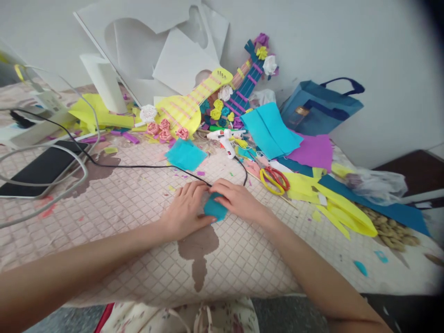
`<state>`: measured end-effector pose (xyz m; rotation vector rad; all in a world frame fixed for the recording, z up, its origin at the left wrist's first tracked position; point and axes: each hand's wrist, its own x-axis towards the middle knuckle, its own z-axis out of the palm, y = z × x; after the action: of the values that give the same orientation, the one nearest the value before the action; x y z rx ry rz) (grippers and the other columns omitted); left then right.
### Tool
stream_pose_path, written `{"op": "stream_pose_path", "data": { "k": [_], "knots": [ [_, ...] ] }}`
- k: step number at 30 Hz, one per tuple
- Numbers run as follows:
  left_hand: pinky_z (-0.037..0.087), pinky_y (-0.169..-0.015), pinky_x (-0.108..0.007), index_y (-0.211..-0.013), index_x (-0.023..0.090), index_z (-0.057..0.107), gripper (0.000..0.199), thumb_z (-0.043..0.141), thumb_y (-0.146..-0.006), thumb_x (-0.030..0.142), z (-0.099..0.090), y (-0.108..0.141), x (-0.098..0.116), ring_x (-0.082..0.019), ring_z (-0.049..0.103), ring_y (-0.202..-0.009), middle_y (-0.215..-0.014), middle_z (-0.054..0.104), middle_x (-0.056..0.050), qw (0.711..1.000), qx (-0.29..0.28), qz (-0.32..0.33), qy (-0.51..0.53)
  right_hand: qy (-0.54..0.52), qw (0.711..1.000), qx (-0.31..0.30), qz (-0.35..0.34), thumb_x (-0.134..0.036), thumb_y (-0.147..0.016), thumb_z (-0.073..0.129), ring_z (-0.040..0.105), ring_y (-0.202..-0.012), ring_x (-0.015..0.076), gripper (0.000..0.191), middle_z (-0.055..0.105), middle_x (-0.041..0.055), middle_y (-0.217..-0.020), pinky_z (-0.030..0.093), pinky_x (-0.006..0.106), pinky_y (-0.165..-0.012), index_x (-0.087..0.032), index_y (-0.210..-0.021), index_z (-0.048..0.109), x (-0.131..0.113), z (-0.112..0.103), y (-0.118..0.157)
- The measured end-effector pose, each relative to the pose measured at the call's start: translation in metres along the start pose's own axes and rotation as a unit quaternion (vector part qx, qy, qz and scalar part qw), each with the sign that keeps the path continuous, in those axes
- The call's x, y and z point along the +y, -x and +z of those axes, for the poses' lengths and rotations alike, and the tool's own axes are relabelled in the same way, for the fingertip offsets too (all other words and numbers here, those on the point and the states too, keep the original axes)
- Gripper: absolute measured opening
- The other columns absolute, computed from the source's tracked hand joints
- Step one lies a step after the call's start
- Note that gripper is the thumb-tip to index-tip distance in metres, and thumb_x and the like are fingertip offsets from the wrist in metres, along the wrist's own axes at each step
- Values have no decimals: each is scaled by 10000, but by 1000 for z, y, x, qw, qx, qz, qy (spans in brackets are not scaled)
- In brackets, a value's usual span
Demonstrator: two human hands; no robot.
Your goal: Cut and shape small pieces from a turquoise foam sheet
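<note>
A small turquoise piece of crepe paper [214, 208] lies on the quilted tablecloth between my two hands. My left hand [187, 207] grips its left side, the thumb along the lower edge and the other fingers bent over the top. From the right, my right hand [239, 199] holds the paper with thumb and fingers closed on its upper part. The fingertips of both hands nearly meet and partly cover it. Just beyond them, another turquoise sheet [186, 154] lies flat, and a white glue gun [226, 141] rests with its black cord running behind my fingers.
Scissors [274, 179] with red and yellow handles lie to the right, near yellow strips [333, 208] and peanuts [388, 226]. A phone [41, 169] and looped cable are at left. Yellow [180, 115] and blue [243, 95] paper guitars stand behind, with a blue bag [317, 108].
</note>
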<state>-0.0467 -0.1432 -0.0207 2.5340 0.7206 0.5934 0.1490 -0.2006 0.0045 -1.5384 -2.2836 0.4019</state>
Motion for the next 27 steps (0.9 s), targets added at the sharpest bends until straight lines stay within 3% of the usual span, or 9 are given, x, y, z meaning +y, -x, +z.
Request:
{"op": "stream_pose_path", "data": {
  "k": [4, 8, 11, 14, 18, 21, 25, 27],
  "knots": [
    [402, -926, -488, -1202, 169, 430, 674, 730, -678, 466, 5, 1, -1, -325, 469, -1127, -1213, 512, -133, 1000, -1, 3, -10, 3, 998, -62, 7, -90, -822, 543, 570, -1025, 197, 272, 577, 61, -1129, 441, 317, -842, -201, -1070, 539, -1, -8, -10],
    [385, -972, -469, -1212, 164, 439, 618, 635, -760, 536, -4, -2, -4, -294, 481, -1147, -1209, 534, -130, 997, 0, -10, 83, 7, 996, -88, 13, -80, -794, 555, 573, -910, 179, 145, 587, 33, -954, 419, 289, -757, -190, -888, 554, 0, -13, -14],
    [422, -939, -424, -1163, 172, 497, 439, 461, -883, 509, -18, -5, -4, -258, 525, -1116, -1188, 572, -112, 981, -20, -70, 182, -12, 998, -53, 12, -83, -777, 560, 544, -822, 156, 107, 555, 14, -853, 392, 274, -704, -188, -784, 541, 1, -15, -9],
    [473, -829, -368, -1050, 163, 563, 419, 378, -912, 513, -30, -8, -2, -231, 585, -995, -1063, 633, -89, 953, -54, -110, 278, -97, 995, 21, 12, -132, -773, 587, 525, -790, 145, 85, 545, 12, -827, 396, 266, -687, -190, -755, 528, 1, -15, -2],
    [468, -641, -274, -1000, 143, 582, 402, 584, -802, 493, -32, -10, -3, -167, 596, -766, -893, 654, -58, 925, -86, -124, 348, -231, 967, 84, 63, -198, -791, 590, 531, -747, 134, 70, 568, 6, -812, 420, 262, -657, -199, -790, 520, -2, -8, 6],
    [383, -515, -220, -821, 132, 589, 324, 656, -748, 440, -27, -10, -6, -103, 501, -572, -673, 591, -5, 919, -81, -149, 356, -301, 941, 89, 125, -238, -783, 619, 513, -679, 113, 132, 564, -9, -816, 411, 246, -601, -205, -846, 508, -4, 1, 8],
    [372, -521, -208, -745, 133, 561, 290, 636, -767, 412, -24, -11, -12, -83, 479, -562, -631, 550, 15, 896, -94, -155, 406, -407, 903, 49, 131, -297, -753, 686, 525, -669, 107, 375, 556, -19, -836, 410, 244, -592, -220, -1054, 476, -7, 6, 7],
    [394, -548, -214, -749, 133, 565, 276, 644, -765, 397, -26, -11, -14, -87, 496, -587, -649, 562, 12, 891, -124, -146, 411, -429, 893, 42, 127, -309, -779, 664, 515, -646, 106, 367, 541, -31, -780, 401, 248, -590, -217, -1082, 479, -9, 5, 6]
  ]
}}
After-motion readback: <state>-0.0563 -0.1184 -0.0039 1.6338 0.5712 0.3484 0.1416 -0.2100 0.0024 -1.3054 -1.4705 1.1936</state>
